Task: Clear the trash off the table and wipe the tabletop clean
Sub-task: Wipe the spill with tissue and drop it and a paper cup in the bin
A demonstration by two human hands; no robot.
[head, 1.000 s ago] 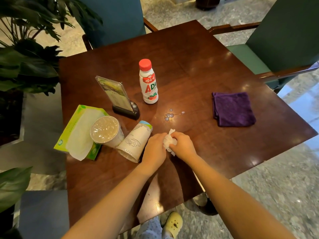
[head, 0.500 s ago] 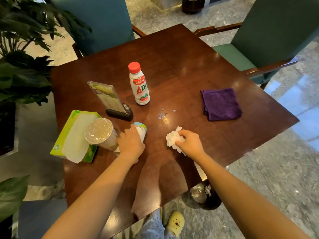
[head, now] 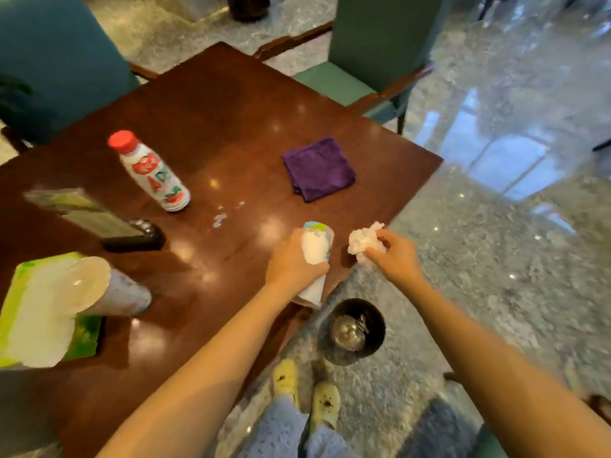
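Above and just beyond the black bin (head: 351, 330) on the floor, both hands carry trash at the tabletop (head: 211, 127) edge. The left hand (head: 292, 262) is clamped around the paper cup (head: 315, 256), whose mouth points down toward the bin; any dregs could drip onto the wood or the floor. The right hand (head: 395, 257) pinches the crumpled tissue (head: 365, 241) in closed fingers, out over the floor beyond the bin; released there, the light wad would likely miss. The spilled drops (head: 221, 217) lie farther from the bin, unwiped.
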